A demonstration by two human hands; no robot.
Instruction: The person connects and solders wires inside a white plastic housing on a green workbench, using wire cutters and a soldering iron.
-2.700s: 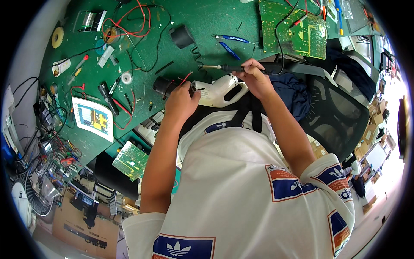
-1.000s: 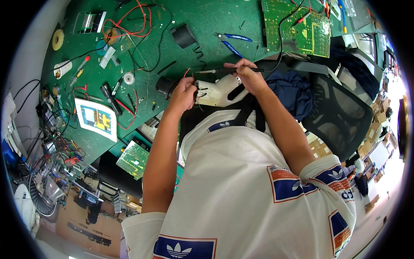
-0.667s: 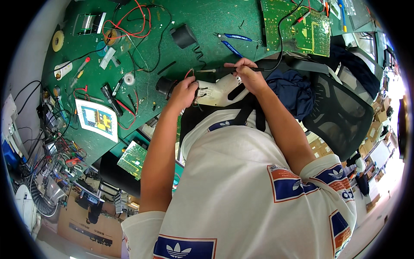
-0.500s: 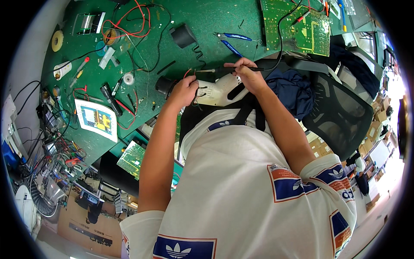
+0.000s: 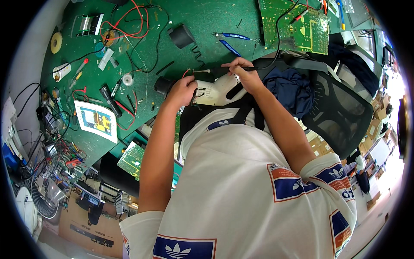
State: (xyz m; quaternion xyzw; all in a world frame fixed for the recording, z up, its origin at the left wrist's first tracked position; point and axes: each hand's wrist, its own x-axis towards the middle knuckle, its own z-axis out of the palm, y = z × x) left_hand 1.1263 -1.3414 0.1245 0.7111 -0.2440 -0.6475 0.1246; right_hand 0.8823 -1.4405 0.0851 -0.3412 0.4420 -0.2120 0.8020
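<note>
My right hand [image 5: 246,74] grips a soldering iron [image 5: 219,70] like a pen. The iron lies nearly level, its thin metal tip pointing left, close to the fingers of my left hand [image 5: 182,91]. That hand is closed on the left part of a white plastic housing [image 5: 210,93] with a handle-like opening, near my lap at the bench edge. A short red wire [image 5: 186,73] sticks up by the left fingertips, and dark wires come out of the housing. A black round part [image 5: 163,85] sits left of the hand; whether it joins the housing is hidden.
Blue-handled cutters [image 5: 233,36], a black curved part [image 5: 181,36] with a coiled cord and a green circuit board [image 5: 297,30] lie on the green bench. A solder reel [image 5: 88,25], flashlight [image 5: 111,100] and printed sheet [image 5: 96,121] are leftward. An office chair [image 5: 338,112] stands right.
The soldering iron and my right hand have shifted slightly left, towards the left fingertips. The left hand keeps its hold on the housing.
</note>
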